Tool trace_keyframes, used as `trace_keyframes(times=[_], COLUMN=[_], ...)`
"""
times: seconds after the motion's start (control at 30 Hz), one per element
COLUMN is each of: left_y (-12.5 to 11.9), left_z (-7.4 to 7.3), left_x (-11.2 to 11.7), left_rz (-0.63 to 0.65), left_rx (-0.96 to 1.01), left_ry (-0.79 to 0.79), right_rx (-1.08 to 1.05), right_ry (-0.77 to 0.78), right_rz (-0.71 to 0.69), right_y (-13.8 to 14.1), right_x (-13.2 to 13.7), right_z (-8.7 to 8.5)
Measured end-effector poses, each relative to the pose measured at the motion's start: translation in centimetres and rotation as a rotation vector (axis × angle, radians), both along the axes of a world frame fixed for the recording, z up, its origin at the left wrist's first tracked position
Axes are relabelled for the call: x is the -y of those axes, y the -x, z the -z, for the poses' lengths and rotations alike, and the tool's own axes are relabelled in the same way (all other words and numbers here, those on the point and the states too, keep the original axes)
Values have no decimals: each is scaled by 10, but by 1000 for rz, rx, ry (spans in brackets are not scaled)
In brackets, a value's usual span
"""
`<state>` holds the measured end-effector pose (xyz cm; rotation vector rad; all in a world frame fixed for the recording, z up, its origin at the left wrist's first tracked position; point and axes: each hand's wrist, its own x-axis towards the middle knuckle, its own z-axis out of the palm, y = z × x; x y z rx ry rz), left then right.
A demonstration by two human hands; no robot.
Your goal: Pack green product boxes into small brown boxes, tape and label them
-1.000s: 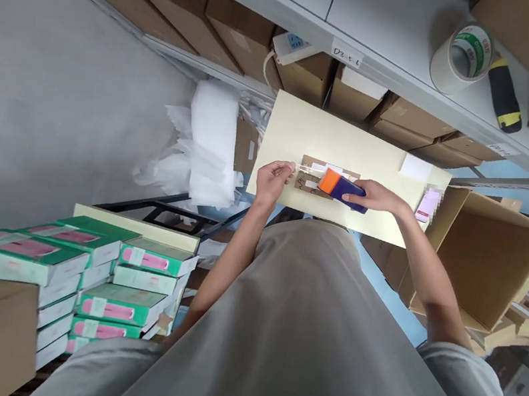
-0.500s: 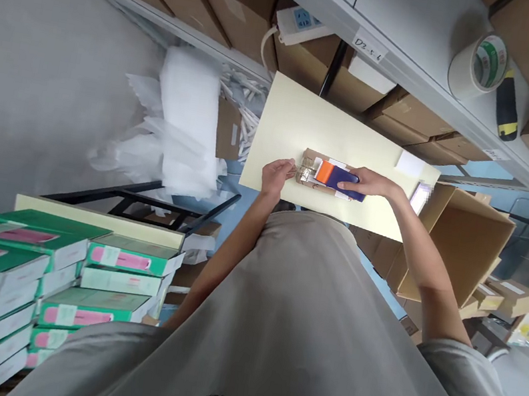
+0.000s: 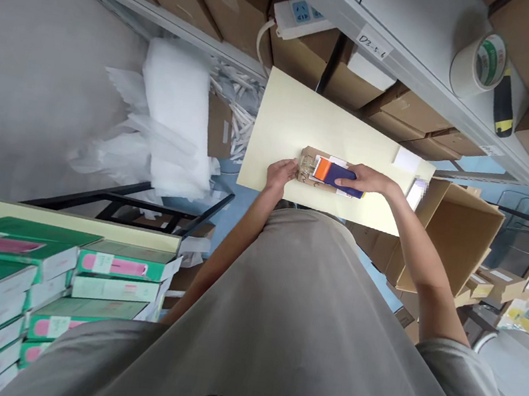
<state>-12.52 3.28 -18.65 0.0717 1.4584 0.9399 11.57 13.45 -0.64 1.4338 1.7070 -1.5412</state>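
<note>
A small cardboard box (image 3: pixel 323 154) lies on the pale yellow board, with clear shiny tape over its left end and white labels on top. My left hand (image 3: pixel 281 174) is closed against that left end, its fingertips partly hidden. Wrapped over the right part of a dark blue and orange tape dispenser (image 3: pixel 332 173) is my right hand (image 3: pixel 366 178). The dispenser rests lengthwise on the box, its orange end pointing left toward the tape.
The pale board (image 3: pixel 285 103) lies below a shelf (image 3: pixel 418 68) carrying a tape roll (image 3: pixel 478 63) and a black-yellow cutter (image 3: pixel 504 106). An open carton (image 3: pixel 458 237) stands right. White foam wrap (image 3: pixel 174 115) and stacked green boxes (image 3: pixel 116 264) are on the left.
My left hand has come slightly right, up against the box's taped end; before, it pinched something clear just off that end. My right hand stays on the dispenser. The view has shifted slightly.
</note>
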Motion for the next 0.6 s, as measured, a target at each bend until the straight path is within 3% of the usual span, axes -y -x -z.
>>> trace_keyframes(times=[0.2, 0.33, 0.5, 0.6], left_y=[0, 5, 4, 1], left_z=[6, 2, -17, -25], left_x=[-2, -3, -2, -2], left_rz=[186, 208, 273, 300], left_rx=[-306, -489, -461, -485], left_ry=[-136, -111, -285, -295], right_rx=[10, 14, -7, 11], right_ry=[-7, -16, -17, -14], right_rz=[5, -7, -15, -22], right_y=[2, 1, -3, -3], right_x=[1, 1, -1, -3], right_z=[-2, 1, 7, 11])
